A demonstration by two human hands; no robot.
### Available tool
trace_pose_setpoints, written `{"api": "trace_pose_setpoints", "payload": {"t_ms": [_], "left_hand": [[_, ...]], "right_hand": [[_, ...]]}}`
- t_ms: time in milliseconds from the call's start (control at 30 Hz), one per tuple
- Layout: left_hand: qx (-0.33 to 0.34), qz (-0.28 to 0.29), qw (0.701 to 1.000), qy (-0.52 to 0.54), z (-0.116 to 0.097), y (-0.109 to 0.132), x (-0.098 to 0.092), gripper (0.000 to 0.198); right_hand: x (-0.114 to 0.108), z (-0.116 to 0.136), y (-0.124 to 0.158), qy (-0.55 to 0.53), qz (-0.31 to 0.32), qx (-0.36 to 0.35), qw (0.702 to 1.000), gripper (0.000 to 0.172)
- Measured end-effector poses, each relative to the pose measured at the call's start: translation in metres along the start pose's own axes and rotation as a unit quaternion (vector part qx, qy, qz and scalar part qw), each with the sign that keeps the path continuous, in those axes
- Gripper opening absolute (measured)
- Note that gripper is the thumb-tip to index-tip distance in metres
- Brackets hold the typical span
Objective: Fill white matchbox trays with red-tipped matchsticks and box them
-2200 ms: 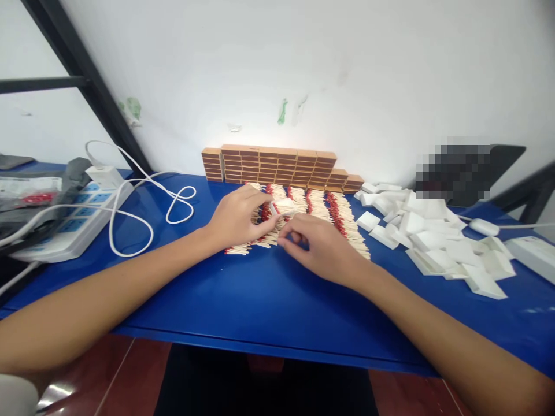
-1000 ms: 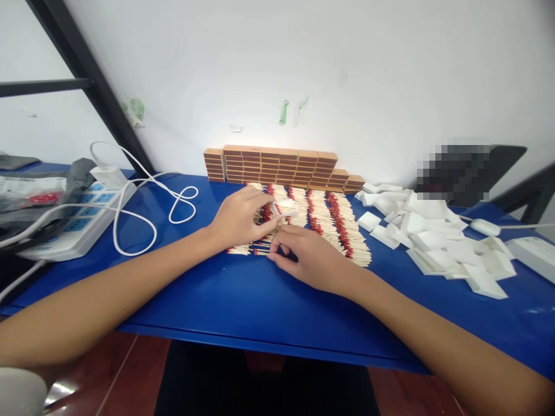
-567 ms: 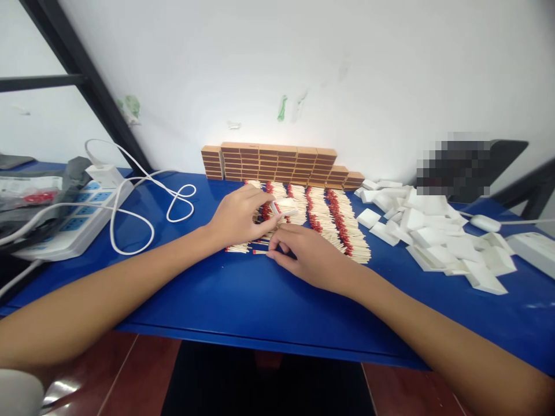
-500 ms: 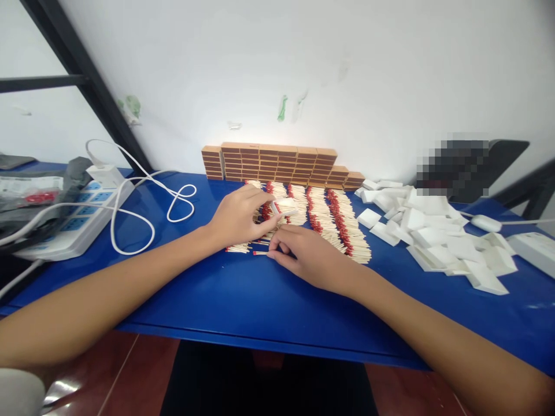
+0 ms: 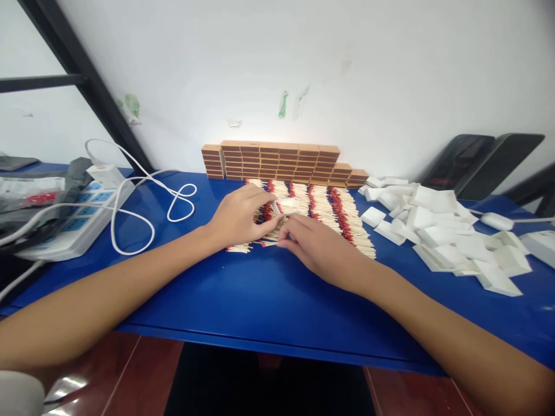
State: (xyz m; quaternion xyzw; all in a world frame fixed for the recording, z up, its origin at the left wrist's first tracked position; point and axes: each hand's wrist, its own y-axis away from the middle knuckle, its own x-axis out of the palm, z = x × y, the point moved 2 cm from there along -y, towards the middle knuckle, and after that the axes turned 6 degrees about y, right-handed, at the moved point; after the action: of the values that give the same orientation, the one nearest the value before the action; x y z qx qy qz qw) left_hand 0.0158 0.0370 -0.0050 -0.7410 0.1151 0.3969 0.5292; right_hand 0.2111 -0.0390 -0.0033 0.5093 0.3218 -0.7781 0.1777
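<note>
My left hand [image 5: 243, 214] is closed around a small white matchbox tray [image 5: 288, 205] with red-tipped matches in it. Just right of it and lower, my right hand [image 5: 318, 248] has its thumb and forefinger pinched on a match [image 5: 269, 244], its red head pointing left. Under and beside both hands, red-headed matches [image 5: 349, 222] lie in several long rows on the blue table [image 5: 243, 306]. My left hand hides part of the leftmost rows.
Stacked brown-sided matchboxes [image 5: 277, 162] line the wall behind the matches. A heap of white trays [image 5: 451, 231] lies at the right, with two dark flat devices [image 5: 498, 164] leaning behind it. A power strip [image 5: 82, 225] and white cable [image 5: 151, 231] are at the left.
My right hand has moved slightly up and right with the match, nearer the tray and the rows. My left hand keeps holding the tray in about the same place.
</note>
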Motion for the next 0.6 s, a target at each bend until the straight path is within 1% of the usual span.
{"api": "trace_pose_setpoints", "payload": {"t_ms": [100,167,233,367,500,600], "left_hand": [[0.004,0.001,1.000,0.006,0.000,-0.001,-0.001,0.030],[0.017,0.021,1.000,0.015,0.000,-0.001,-0.001,0.030],[0.036,0.045,0.998,0.027,-0.001,-0.001,0.000,0.029],[0.064,0.063,0.995,0.047,-0.002,0.000,0.000,0.030],[0.073,0.059,0.994,0.048,-0.003,-0.001,0.000,0.032],[0.077,0.053,0.994,0.048,-0.003,-0.001,-0.001,0.032]], "right_hand": [[-0.011,-0.007,0.001,0.020,-0.055,-0.005,0.998,0.008],[-0.018,-0.012,0.002,0.033,-0.087,0.002,0.996,0.008],[-0.023,-0.017,0.003,0.051,-0.105,0.011,0.993,0.007],[-0.027,-0.027,0.002,0.092,-0.118,0.020,0.989,0.010],[-0.028,-0.036,0.002,0.112,-0.122,0.037,0.986,0.011],[-0.028,-0.038,0.003,0.118,-0.123,0.036,0.985,0.013]]}}
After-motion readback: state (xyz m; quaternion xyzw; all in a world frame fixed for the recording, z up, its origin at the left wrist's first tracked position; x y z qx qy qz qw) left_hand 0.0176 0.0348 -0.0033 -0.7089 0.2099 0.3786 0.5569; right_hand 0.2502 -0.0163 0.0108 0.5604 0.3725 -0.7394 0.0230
